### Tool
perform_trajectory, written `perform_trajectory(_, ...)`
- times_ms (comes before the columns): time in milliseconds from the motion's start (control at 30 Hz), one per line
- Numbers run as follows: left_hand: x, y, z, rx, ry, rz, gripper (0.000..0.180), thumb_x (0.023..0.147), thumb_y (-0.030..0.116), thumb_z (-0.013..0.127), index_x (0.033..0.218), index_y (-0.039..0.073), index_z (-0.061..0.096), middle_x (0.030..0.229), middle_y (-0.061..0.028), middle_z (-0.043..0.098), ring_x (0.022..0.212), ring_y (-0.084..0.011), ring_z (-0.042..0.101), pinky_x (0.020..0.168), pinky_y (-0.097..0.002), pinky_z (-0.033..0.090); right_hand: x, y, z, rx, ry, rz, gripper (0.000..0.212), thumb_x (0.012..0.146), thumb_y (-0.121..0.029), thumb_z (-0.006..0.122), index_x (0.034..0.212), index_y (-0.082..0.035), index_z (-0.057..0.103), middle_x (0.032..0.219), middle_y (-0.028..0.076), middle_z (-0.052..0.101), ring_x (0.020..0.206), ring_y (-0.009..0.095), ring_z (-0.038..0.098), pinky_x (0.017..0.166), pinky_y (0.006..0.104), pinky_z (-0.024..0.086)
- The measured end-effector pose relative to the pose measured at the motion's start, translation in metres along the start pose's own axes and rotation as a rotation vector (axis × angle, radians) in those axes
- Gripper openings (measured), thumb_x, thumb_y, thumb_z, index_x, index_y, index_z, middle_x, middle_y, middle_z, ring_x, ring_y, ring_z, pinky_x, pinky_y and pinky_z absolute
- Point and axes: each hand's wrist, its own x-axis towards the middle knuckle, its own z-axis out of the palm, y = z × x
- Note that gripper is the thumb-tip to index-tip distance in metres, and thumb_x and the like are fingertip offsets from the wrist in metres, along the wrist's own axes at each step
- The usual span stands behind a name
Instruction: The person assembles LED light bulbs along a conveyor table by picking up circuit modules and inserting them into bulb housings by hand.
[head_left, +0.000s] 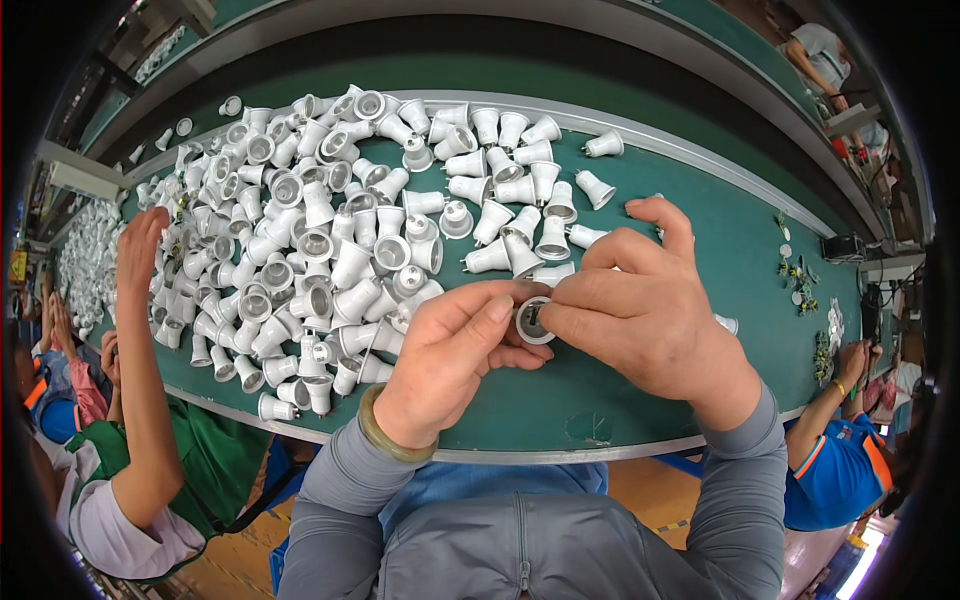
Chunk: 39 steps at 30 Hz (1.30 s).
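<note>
In front of me, over the near part of the green table, my left hand (455, 345) is closed around a white bulb housing (533, 322). The housing's round open end faces up toward me, and something dark shows inside it. My right hand (640, 318) has thumb and forefinger pinched together at the housing's rim. Whether those fingertips grip a small part or only the rim is hidden. A large heap of similar white housings (315, 245) lies just left of my hands, and several more lie beyond them.
The green table (680, 180) has a metal rail along its far side. Small electronic parts with wires (797, 280) lie at the right. A co-worker's arm (145, 370) reaches over the heap at the left. Another co-worker in a blue shirt (835, 470) sits at the right.
</note>
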Motion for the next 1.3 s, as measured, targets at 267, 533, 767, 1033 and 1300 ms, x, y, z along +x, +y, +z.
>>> perform_trajectory(267,0.000,0.000,-0.002,-0.052,-0.013,-0.018,0.039,0.110,0.022,0.048,0.133,-0.008,0.057,0.109,-0.0137,0.069,0.094,-0.0193,0.071,0.082,-0.0292,0.060,0.004,0.004,0.006,0.013,0.024,-0.105,0.009,0.070,-0.020,0.071,0.078,-0.019,0.067,0.071,-0.008,0.051,0.079,0.012,0.056,0.100,0.0486,0.041)
perform_trajectory(533,0.000,0.001,0.002,0.030,0.054,-0.022,0.034,0.109,0.017,0.049,0.130,-0.007,0.060,0.108,-0.0134,0.070,0.089,-0.0171,0.071,0.079,-0.0281,0.060,0.000,0.001,0.011,0.025,-0.001,-0.117,0.012,0.074,-0.017,0.072,0.086,-0.019,0.073,0.088,-0.011,0.065,0.079,0.011,0.058,0.100,0.0504,0.039)
perform_trajectory(767,-0.001,-0.001,0.000,0.038,0.048,0.001,0.032,0.108,0.014,0.051,0.128,-0.008,0.062,0.106,-0.0127,0.070,0.085,-0.0163,0.070,0.075,-0.0271,0.060,0.000,0.000,0.010,0.024,-0.020,-0.100,0.014,0.074,-0.017,0.073,0.088,-0.018,0.074,0.090,-0.008,0.064,0.084,0.014,0.058,0.102,0.0514,0.038)
perform_trajectory(1033,0.001,-0.003,0.001,0.153,0.078,0.020,0.027,0.100,-0.001,0.055,0.125,-0.007,0.064,0.105,-0.0094,0.070,0.085,-0.0135,0.069,0.077,-0.0253,0.058,0.008,-0.007,0.003,0.036,-0.185,-0.005,0.023,0.071,-0.020,0.078,0.093,-0.016,0.075,0.099,-0.002,0.063,0.095,0.019,0.059,0.107,0.0561,0.036)
perform_trajectory(1300,0.008,-0.018,0.006,0.429,0.103,0.602,0.033,0.086,-0.015,0.058,0.115,-0.002,0.066,0.110,-0.0132,0.069,0.091,-0.0225,0.069,0.078,-0.0298,0.055,-0.017,-0.020,0.002,0.102,-0.081,0.161,0.031,0.076,-0.020,0.080,0.107,-0.017,0.077,0.095,-0.001,0.063,0.087,0.019,0.060,0.106,0.0553,0.036)
